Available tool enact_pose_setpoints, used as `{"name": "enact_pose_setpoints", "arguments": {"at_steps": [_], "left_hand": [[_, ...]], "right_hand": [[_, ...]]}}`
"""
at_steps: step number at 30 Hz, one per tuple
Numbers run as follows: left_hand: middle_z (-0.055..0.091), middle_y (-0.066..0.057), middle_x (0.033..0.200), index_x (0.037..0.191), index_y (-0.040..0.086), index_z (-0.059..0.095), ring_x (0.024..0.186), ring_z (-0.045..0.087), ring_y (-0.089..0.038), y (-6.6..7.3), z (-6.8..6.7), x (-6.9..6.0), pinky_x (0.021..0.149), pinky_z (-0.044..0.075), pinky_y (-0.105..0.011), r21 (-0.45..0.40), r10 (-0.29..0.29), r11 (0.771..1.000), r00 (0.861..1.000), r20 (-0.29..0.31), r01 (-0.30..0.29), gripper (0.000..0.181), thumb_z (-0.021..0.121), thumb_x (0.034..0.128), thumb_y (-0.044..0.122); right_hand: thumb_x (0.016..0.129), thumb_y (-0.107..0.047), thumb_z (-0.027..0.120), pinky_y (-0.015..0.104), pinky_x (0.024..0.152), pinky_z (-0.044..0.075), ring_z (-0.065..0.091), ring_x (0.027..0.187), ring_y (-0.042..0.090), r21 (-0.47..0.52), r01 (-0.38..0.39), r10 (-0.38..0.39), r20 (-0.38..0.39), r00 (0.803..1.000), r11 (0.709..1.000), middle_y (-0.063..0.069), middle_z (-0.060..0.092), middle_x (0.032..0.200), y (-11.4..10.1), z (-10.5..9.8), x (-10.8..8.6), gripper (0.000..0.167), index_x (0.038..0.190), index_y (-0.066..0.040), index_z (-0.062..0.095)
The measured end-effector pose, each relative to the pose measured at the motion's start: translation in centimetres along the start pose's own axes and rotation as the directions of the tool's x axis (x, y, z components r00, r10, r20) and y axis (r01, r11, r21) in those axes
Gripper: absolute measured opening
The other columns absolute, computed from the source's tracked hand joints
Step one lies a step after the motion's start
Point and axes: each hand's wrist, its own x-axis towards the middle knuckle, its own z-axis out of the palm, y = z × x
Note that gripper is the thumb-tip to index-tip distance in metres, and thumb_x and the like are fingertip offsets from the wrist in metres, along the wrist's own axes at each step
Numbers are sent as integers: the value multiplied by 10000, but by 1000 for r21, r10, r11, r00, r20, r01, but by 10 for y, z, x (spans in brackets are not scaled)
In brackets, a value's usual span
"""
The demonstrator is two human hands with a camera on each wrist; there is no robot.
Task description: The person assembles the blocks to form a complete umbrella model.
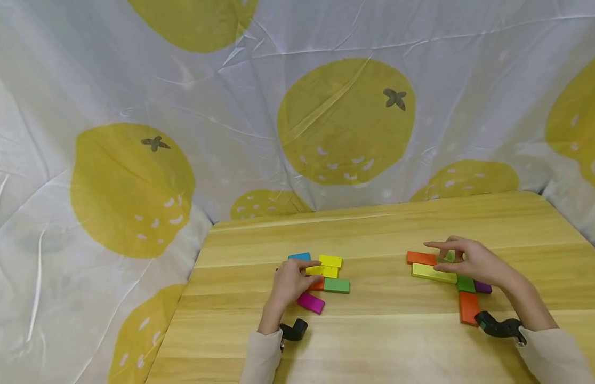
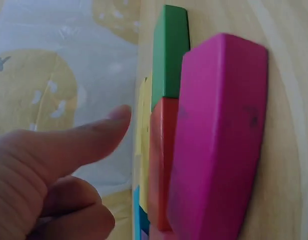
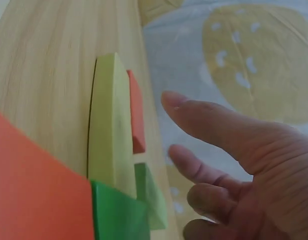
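A person's left hand point(image 1: 289, 281) is poised over the left cluster of blocks point(image 1: 328, 272) on a wooden table point(image 1: 384, 336), the right hand point(image 1: 482, 261) over the right cluster point(image 1: 436, 273). Both hold nothing; thumb and forefinger stand apart, probably leaving room for a narrow block. Blocks lie flat, likely for steadiness.

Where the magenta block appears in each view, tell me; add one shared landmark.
Head: magenta block low, near centre, below and right of the left hand.
Left wrist: right of centre, large, in the foreground.
Right wrist: not in it.
Shared landmark: fruit-print cloth.
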Motion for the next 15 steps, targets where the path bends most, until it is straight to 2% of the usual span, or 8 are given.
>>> {"name": "enact_pose_setpoints", "arguments": {"at_steps": [3, 7, 10, 15], "left_hand": [[382, 93, 562, 1144, 170, 820, 529, 329, -38, -3, 0, 1, 480, 239, -190, -47, -33, 998, 998, 50, 35, 317, 871, 845, 261], [355, 75, 567, 1154, 162, 816, 547, 306, -58, -5, 1, 1, 496, 235, -187, -120, -67, 990, 994, 89, 77, 312, 863, 852, 224], [335, 67, 565, 1168, 147, 810, 544, 290, -72, -7, 2, 1, 491, 226, -189, -158, -73, 983, 992, 105, 90, 317, 854, 860, 204], [329, 72, 562, 1174, 153, 808, 537, 287, -76, -7, 4, 2, 488, 220, -193, -157, -74, 983, 991, 109, 91, 312, 844, 872, 219]], "right_hand": [[892, -121, 806, 254, 506, 335, 306, 564, 29, 99, -42, 39, 28, 999, 994, -49, 506, 757, 6, -2, -3, 460, 1315, 13, 687], [922, -127, 777, 276, 468, 307, 211, 525, 14, 223, -130, 112, 91, 990, 966, -10, 362, 629, 12, -5, -6, 427, 1305, 39, 687], [926, -131, 773, 273, 458, 298, 196, 529, 17, 241, -146, 122, 110, 986, 960, 22, 251, 596, 17, -8, -9, 413, 1296, 36, 695], [924, -101, 766, 295, 465, 283, 182, 527, 68, 259, -132, 94, 154, 984, 957, 89, 162, 604, 27, -12, -14, 379, 1272, 38, 710]]}}
